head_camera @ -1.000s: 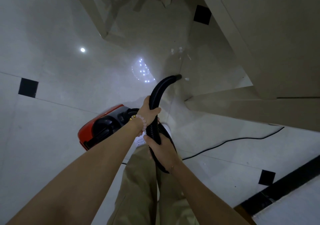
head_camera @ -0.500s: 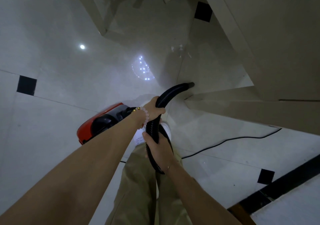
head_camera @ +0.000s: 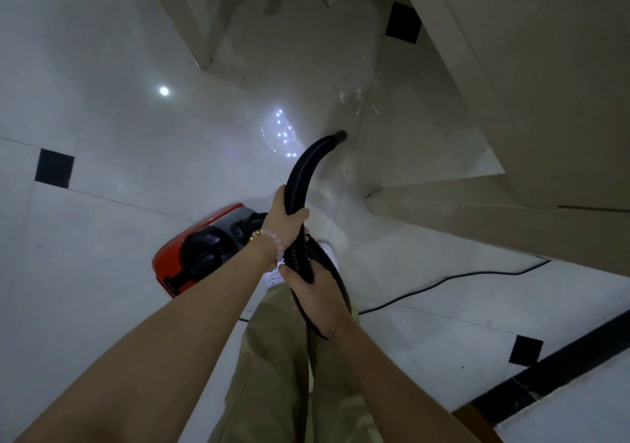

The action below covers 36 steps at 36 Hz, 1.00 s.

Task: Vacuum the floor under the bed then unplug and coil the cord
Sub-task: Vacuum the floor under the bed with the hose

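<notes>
hose tip swung left, off the bed base corner, onto open tile.
ribbed black hose (head_camera: 301,170) arcs forward to the floor (head_camera: 102,238); left hand (head_camera: 284,216) and right hand (head_camera: 315,292) both wrapped around it; red vacuum (head_camera: 191,251) by the feet, cord (head_camera: 453,277) trailing right.
</notes>
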Available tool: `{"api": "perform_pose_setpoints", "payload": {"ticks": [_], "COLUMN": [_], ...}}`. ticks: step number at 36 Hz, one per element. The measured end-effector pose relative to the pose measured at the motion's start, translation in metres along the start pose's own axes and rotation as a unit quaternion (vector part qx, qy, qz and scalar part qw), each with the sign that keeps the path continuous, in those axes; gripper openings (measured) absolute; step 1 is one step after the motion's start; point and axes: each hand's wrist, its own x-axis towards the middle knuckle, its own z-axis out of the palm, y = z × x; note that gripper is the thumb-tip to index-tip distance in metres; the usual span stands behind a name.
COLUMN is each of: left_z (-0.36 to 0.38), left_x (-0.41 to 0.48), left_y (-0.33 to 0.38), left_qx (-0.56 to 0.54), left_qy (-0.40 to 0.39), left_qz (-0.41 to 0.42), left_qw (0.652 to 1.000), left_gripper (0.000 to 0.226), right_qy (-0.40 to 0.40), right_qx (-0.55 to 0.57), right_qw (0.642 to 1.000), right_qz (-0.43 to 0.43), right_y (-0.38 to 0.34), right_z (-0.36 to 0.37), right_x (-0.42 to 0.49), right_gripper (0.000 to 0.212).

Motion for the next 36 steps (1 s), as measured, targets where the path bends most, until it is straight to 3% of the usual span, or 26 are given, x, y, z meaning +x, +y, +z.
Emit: {"api": "perform_pose_setpoints", "payload": {"ticks": [4,8,11,20,33,36], "left_z": [0.001,0.004,0.007,0.002,0.007,0.012], "left_x": [0.009,0.022,0.032,0.050,0.064,0.066], "left_y": [0.009,0.023,0.032,0.045,0.034,0.038], "left_qx": [-0.030,-0.020,-0.018,0.063,0.026,0.046], "left_qy": [-0.002,-0.034,-0.058,-0.165,-0.080,-0.053], "left_qz": [-0.012,-0.027,-0.038,-0.085,-0.051,-0.027], "left_qw": [0.999,0.999,0.997,0.981,0.995,0.997], "left_gripper": [0.040,0.041,0.037,0.033,0.025,0.041], "right_qy": [0.031,0.058,0.061,0.065,0.062,0.063], "right_qx": [-0.011,-0.004,0.017,0.043,0.006,0.012], "right_qw": [0.999,0.998,0.998,0.997,0.998,0.998], "right_qz": [-0.007,0.010,0.008,-0.003,0.018,0.019], "right_y": [-0.003,-0.010,-0.014,-0.013,-0.015,-0.018], "right_z": [0.001,-0.002,-0.008,-0.001,-0.009,-0.014], "right_x": [0.012,0.026,0.033,0.039,0.059,0.064], "right_gripper": [0.035,0.041,0.030,0.028,0.030,0.035]}}
